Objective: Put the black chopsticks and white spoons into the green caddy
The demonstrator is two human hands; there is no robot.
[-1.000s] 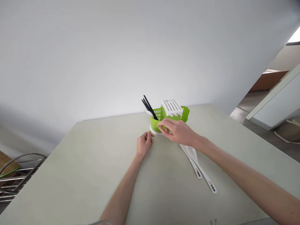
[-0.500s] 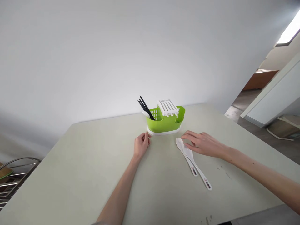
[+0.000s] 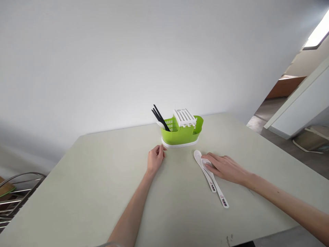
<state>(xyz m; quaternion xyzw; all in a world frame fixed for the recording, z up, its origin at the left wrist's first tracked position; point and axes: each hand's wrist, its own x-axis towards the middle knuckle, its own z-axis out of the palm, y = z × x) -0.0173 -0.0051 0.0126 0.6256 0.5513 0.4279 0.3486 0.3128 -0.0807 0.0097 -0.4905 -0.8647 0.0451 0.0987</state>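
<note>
My right hand (image 3: 223, 167) is over the bowl end of a long-handled white spoon (image 3: 217, 188), with fingers and thumb at the bowl's edges, partly hiding it. A shorter white spoon (image 3: 204, 172) lies on its left, the two close together on the table, each with a small printed mark near the handle's end. My left hand (image 3: 155, 158) rests on the table with its fingers curled in and nothing visible in it. Just beyond it stands a green utensil basket (image 3: 177, 138) on a white base, holding black chopsticks (image 3: 160, 118) and a white spoon (image 3: 160, 125).
A white slotted rack with hooks (image 3: 184, 117) sits across the basket's top. The pale table (image 3: 102, 178) meets a plain wall (image 3: 115, 68) at the back. To the left, beside the table, is a metal rack (image 3: 17, 199).
My right hand has come slightly down and nearer, onto the longer spoon's bowl. That spoon's handle end has swung a little to the left. My left hand stays in place.
</note>
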